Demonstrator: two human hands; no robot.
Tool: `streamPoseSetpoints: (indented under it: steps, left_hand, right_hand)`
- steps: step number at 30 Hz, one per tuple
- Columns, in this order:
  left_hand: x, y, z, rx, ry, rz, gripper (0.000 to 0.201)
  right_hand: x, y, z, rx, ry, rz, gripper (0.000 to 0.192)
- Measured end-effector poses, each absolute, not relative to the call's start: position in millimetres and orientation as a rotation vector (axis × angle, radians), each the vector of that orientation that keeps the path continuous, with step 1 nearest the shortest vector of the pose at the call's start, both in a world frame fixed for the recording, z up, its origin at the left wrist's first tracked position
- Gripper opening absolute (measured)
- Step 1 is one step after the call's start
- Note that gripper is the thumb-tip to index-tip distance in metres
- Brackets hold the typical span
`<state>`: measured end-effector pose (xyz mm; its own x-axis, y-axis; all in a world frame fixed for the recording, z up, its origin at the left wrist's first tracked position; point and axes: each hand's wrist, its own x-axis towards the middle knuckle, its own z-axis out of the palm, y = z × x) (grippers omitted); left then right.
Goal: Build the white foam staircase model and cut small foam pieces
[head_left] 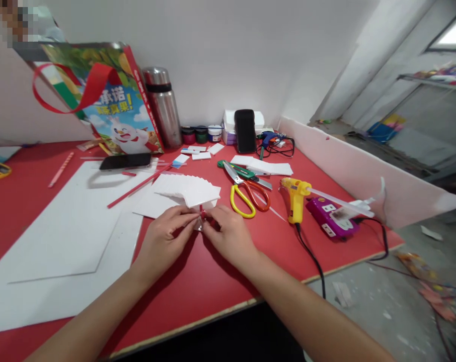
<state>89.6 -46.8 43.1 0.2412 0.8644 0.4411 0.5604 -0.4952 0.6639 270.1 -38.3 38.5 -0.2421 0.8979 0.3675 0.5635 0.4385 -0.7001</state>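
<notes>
While pinched at its narrow base, fan of white paper strips (188,191) spread flat on red table (213,281), near front edge. Left hand (165,236) and right hand (228,234) both closed, fingertips meeting on small red fastening (202,214). Likely step: binding the base. Next: firm, steady pinch, strips kept aligned. Scissors (245,193), yellow glue gun (296,197) just right.

scissors (244,190) right, bare table (198,281) near

Both hands (203,231) pinch fanned white card strips (188,190) on red table (198,286).
</notes>
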Motion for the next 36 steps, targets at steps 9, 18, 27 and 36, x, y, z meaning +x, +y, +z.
streamPoseSetpoints:
  steps: [9,18,27,36]
  left_hand:
    - [89.3,-42.5,42.7,1.982,1.509,1.092,0.027]
    - [97.1,-50.5,46.6,1.777,1.352,1.17,0.02]
    - [95.8,-50.6,44.2,1.728,1.341,1.232,0.015]
    - [85.4,-36.5,45.8,1.587,1.508,1.248,0.012]
  right_hand:
    - [271.7,-35.4,36.9,-1.264,-1.951,0.503,0.009]
    - [267.2,-41.9,37.5,-1.171,-2.106,0.439,0.015]
    - [266.6,-42.9,38.0,-1.127,-2.071,0.523,0.015]
    - [271.4,-33.6,37.3,-1.287,-1.944,0.5,0.018]
